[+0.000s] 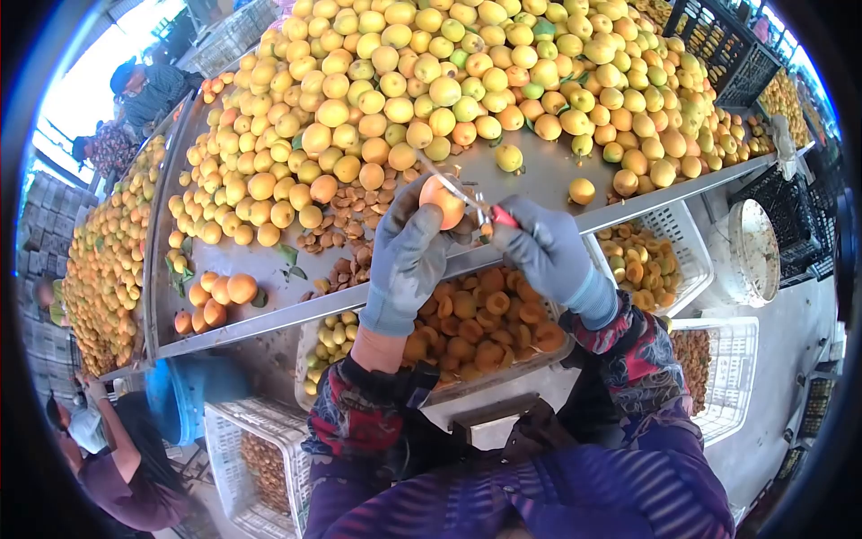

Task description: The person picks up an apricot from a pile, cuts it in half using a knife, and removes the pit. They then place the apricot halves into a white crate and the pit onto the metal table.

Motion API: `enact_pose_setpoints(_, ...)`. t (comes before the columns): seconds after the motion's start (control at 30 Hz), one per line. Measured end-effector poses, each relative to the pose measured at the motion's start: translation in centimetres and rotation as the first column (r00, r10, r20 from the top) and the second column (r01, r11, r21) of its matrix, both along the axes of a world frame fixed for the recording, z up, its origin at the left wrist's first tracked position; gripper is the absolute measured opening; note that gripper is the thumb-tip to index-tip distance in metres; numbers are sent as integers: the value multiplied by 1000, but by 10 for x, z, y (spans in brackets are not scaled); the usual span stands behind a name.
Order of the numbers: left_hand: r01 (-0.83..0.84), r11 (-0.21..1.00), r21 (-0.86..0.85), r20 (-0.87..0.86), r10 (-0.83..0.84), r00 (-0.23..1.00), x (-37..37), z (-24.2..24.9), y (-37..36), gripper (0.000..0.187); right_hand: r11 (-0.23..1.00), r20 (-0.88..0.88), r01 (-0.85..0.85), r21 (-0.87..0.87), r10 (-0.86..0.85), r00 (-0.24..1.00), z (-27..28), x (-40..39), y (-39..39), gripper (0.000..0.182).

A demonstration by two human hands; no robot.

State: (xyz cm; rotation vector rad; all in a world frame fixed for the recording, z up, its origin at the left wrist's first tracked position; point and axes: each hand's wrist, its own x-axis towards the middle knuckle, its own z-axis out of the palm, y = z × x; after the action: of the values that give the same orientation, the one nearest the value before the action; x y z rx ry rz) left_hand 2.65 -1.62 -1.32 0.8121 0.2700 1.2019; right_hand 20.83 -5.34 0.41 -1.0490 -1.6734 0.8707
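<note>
My left hand point(409, 256), in a grey glove, holds an orange apricot point(443, 201) over the table's front edge. My right hand point(546, 247), also gloved, is closed on the red handle of a small cutting tool point(503, 216). The tool's metal end lies against the apricot. Behind my hands a big heap of yellow-orange apricots point(377, 99) covers much of the metal table point(530, 171). Brown pits point(348, 219) are scattered left of my left hand. Under my hands is a crate of halved apricots point(485, 328).
A white crate of halves point(696, 260) and a white bucket point(752, 251) stand at the right. Crates of pits point(292, 440) point(745, 377) sit low on both sides. A blue barrel point(166, 404) and a seated person point(135, 467) are at the lower left.
</note>
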Motion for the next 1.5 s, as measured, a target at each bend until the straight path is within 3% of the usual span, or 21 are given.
enact_pose_setpoints(0.07,22,1000,-19,14,-22,1000,-2,-2,2,46,981,258,10,191,-61,964,5,1,0,25)
enact_pose_setpoints(0.3,29,999,-13,-22,-30,999,-3,4,-2,40,990,149,-4,143,-17,989,-6,0,0,25)
enact_pose_setpoints(0.37,-17,999,-48,-79,13,997,-3,5,-4,37,982,286,39,183,-92,954,-6,0,-1,23)
enact_pose_setpoints(0.6,-15,999,-33,-71,13,997,-6,11,-8,33,960,227,67,270,-131,965,-24,0,9,24)
enact_pose_setpoints(0.7,-82,992,-100,-119,70,990,-7,17,-13,34,924,347,118,363,-251,904,-30,3,14,24)
enact_pose_setpoints(0.77,143,989,-35,-52,-145,988,-16,19,-14,36,930,342,229,287,-323,882,-38,7,23,25)
enact_pose_setpoints(0.8,145,989,-31,-58,-147,987,-18,21,-13,36,928,336,232,291,-326,883,-39,8,24,25)
enact_pose_setpoints(0.87,64,997,-50,-58,-67,996,-16,22,-17,38,988,-72,124,-96,-132,989,-38,9,25,31)
enact_pose_setpoints(0.9,52,997,-49,-50,-54,997,-15,23,-18,38,989,-64,113,-94,-119,991,-37,6,26,31)
enact_pose_setpoints(0.97,0,995,-100,19,2,1000,-13,25,-19,38,997,-230,60,-57,-72,971,-33,-2,22,30)
enact_pose_setpoints(1.0,75,995,-71,55,-71,996,-18,18,-15,37,996,-234,63,-58,-74,969,-28,-5,18,30)
enact_pose_setpoints(1.1,92,995,23,51,-93,994,-21,11,-7,38,994,-189,54,-97,-72,979,-6,-10,6,24)
enact_pose_setpoints(1.17,18,1000,11,25,-19,1000,-16,12,-8,39,985,48,-50,168,42,998,-1,-10,2,21)
enact_pose_setpoints(1.2,-53,999,2,-4,53,999,-13,12,-9,39,984,183,-58,168,27,983,-1,-8,2,20)
enact_pose_setpoints(1.33,-42,997,60,-79,47,996,-14,19,-11,40,978,235,-68,195,21,972,1,-1,5,21)
enact_pose_setpoints(1.4,-31,999,-17,-150,28,988,-14,21,-15,46,944,392,-4,329,-132,910,-6,4,6,24)
enact_pose_setpoints(1.5,-4,999,-50,-35,2,999,-11,15,-17,46,927,336,115,356,-242,910,-19,9,14,27)
